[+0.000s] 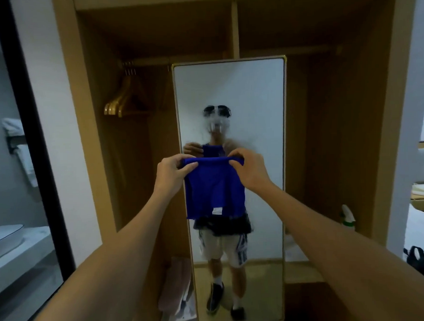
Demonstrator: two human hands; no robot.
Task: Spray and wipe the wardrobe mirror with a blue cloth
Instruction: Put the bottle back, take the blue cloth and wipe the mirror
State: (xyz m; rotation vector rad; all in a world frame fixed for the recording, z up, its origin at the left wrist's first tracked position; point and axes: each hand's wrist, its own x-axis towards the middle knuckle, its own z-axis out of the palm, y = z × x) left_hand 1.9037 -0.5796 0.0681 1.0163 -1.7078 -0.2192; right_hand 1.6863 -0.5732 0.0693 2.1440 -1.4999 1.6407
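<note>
Blue cloth point(214, 189) hides mirror point(230, 87) middle; spray bottle point(348, 218) blurred, label unreadable

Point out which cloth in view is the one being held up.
The blue cloth, gripped at its top edge by the left hand and right hand; the white towels hang untouched at far left.

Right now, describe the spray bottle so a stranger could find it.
Start at the gold-framed mirror in the wooden wardrobe. Look to its right, low in the right-hand compartment: the spray bottle stands there, white with green, the only bottle in sight.
</note>
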